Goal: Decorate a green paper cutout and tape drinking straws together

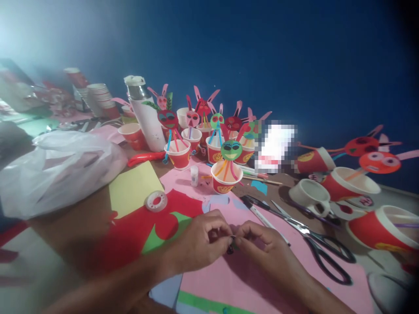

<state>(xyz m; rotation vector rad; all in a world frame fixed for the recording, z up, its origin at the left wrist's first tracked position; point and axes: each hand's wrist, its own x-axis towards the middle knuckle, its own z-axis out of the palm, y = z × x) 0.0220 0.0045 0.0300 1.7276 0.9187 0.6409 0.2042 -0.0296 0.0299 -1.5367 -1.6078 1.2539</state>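
Note:
My left hand [209, 237] and my right hand [258, 240] meet over a pink paper sheet [216, 279], thumbs and forefingers pinched together. Between the fingertips is a small dark piece [230, 249], too small and covered to make out its kind. Right of my hands lie black-handled scissors [306, 231] and a white marker pen [266, 222]. To the left are red paper [126, 231], a cut green paper scrap [152, 240] and a tape roll [156, 201]. Just beyond my hands stands a paper cup [225, 181] bearing a green paper face.
Several decorated cups stand behind, with a white flask [147, 117] beside them. A white plastic bag [59, 170] sits at left, near yellow paper [134, 187]. On the right are a white mug [309, 196] and a tipped cup [316, 161]. A blue wall [278, 56] rises behind.

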